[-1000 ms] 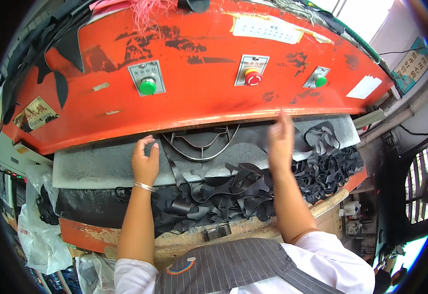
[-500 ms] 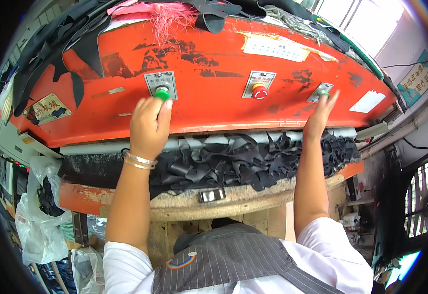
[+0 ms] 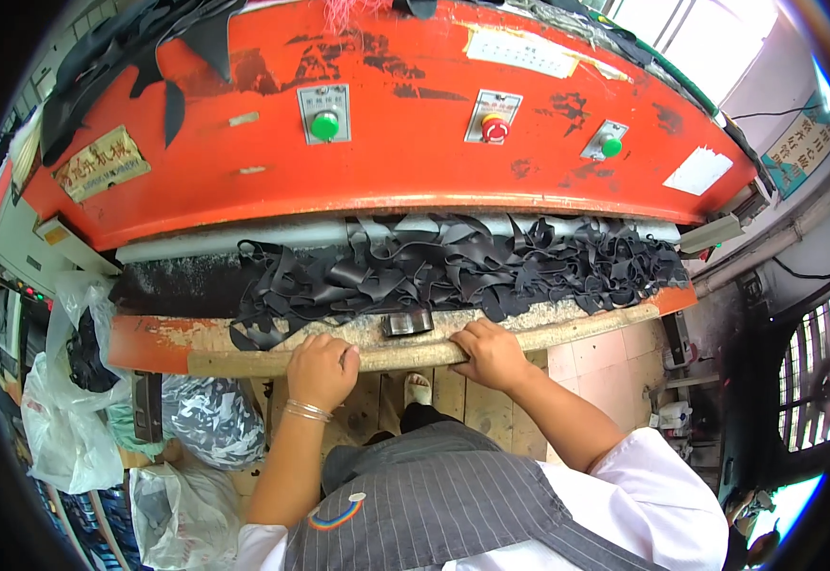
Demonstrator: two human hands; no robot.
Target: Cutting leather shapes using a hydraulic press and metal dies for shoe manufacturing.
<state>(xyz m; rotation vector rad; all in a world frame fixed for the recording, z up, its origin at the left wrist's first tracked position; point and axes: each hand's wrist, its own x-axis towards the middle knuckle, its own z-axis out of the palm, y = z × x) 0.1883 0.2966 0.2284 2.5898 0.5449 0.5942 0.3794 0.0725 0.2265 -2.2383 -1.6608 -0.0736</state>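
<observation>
Fingers (image 3: pixel 318 343) of the left hand (image 3: pixel 322 374) lie close together, bent over the pale rail (image 3: pixel 400 357) with the thumb alongside; those of the right hand (image 3: pixel 493 356) curl over the same rail farther along (their undersides are hidden, so how hard they press I cannot tell). The rail runs along the near edge of the machine bed (image 3: pixel 148 341), a bare stretch of it between the hands. Silvery bangles (image 3: pixel 308 411) ring the left wrist. Just behind the rail, between the hands, sits a small, dark, shiny piece (image 3: pixel 408 323). Beyond it, a long heap of black scraps (image 3: pixel 415 271) spreads across the bed, reaching a whitish board (image 3: pixel 163 249). Farther out stands the orange-red machine front (image 3: pixel 415 162), bearing two green buttons (image 3: pixel 324 126) with a red knob (image 3: pixel 495 129) between them. Translucent plastic bags (image 3: pixel 72 447) bunch together at the left, beside the bed.
</observation>
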